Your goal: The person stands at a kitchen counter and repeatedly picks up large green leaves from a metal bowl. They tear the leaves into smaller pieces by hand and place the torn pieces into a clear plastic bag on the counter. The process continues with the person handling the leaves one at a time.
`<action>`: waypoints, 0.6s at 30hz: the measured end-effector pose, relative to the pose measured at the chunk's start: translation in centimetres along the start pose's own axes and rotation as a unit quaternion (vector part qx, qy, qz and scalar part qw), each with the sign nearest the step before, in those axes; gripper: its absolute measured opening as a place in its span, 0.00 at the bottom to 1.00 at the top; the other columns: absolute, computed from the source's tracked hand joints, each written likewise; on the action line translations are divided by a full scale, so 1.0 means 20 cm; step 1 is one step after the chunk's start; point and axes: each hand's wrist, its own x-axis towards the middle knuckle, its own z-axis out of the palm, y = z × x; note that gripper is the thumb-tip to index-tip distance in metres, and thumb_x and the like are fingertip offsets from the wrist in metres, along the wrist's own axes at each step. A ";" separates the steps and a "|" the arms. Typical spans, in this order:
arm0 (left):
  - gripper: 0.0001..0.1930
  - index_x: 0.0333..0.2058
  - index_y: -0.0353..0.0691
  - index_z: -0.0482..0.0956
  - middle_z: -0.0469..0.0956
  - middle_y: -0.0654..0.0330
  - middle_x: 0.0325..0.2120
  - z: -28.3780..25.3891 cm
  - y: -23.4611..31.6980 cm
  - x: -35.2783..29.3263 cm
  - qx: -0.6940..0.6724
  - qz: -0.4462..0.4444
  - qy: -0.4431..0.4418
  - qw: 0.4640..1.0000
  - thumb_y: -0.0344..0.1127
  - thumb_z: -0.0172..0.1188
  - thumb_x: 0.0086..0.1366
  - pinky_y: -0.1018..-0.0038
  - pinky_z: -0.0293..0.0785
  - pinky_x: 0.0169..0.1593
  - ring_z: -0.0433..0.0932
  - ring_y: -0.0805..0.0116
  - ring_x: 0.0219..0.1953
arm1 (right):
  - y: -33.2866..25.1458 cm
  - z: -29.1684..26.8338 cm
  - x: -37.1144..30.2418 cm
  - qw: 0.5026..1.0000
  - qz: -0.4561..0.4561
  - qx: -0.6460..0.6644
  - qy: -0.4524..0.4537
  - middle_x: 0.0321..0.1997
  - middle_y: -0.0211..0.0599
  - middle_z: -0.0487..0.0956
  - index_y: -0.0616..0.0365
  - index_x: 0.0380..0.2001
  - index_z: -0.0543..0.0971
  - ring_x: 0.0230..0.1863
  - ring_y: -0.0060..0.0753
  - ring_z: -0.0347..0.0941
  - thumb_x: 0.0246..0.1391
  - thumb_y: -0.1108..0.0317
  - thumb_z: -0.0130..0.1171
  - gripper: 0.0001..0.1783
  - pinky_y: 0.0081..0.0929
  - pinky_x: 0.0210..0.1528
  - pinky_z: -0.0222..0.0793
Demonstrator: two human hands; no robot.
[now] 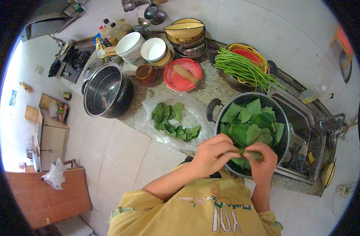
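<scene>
My left hand [212, 156] and my right hand [265, 162] meet over the near side of a dark pot [283, 151] heaped with broad green leaves [248, 120]. Fingers of both hands pinch a green leaf [254, 155] between them. Part of that leaf is hidden by the fingers. To the left of the pot, a clear plastic bag [146, 118] lies spread on the counter with more green leaves [180, 131] on it.
A large black pot [121, 92] stands at the counter's left edge. Behind are a red plate [174, 83], white bowls [153, 49], yellow bowls [184, 29] and long green stalks [243, 65] over a pot. The sink [302, 129] lies right of the leaf pot.
</scene>
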 end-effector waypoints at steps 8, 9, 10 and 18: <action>0.08 0.25 0.35 0.76 0.74 0.53 0.20 -0.10 -0.38 -0.05 0.167 -0.182 0.043 0.968 0.35 0.58 0.50 0.70 0.68 0.28 0.73 0.57 0.23 | 0.33 -0.09 0.08 0.976 0.117 -0.180 0.021 0.15 0.39 0.70 0.64 0.15 0.67 0.15 0.34 0.61 0.44 0.63 0.59 0.17 0.31 0.21 0.57; 0.08 0.25 0.36 0.76 0.74 0.52 0.22 -0.14 -0.46 -0.07 0.218 -0.200 0.048 0.954 0.35 0.58 0.50 0.68 0.69 0.29 0.73 0.56 0.24 | 0.34 -0.10 0.08 0.970 0.119 -0.210 -0.009 0.15 0.40 0.71 0.64 0.16 0.69 0.16 0.35 0.62 0.44 0.63 0.58 0.16 0.30 0.22 0.58; 0.08 0.25 0.36 0.76 0.74 0.51 0.24 -0.18 -0.52 -0.08 0.267 -0.216 0.052 0.938 0.36 0.58 0.50 0.66 0.69 0.31 0.74 0.54 0.26 | 0.30 -0.11 0.09 0.961 0.198 -0.187 -0.047 0.30 0.46 0.74 0.62 0.31 0.74 0.30 0.40 0.70 0.45 0.64 0.57 0.12 0.30 0.35 0.64; 0.11 0.33 0.39 0.77 0.69 0.43 0.41 -0.29 -0.87 -0.23 0.483 -0.312 -0.055 0.816 0.36 0.55 0.51 0.63 0.67 0.44 0.70 0.48 0.41 | 0.33 -0.18 0.05 0.968 0.143 -0.206 -0.009 0.55 0.44 0.62 0.54 0.51 0.65 0.57 0.42 0.56 0.44 0.67 0.56 0.27 0.32 0.59 0.50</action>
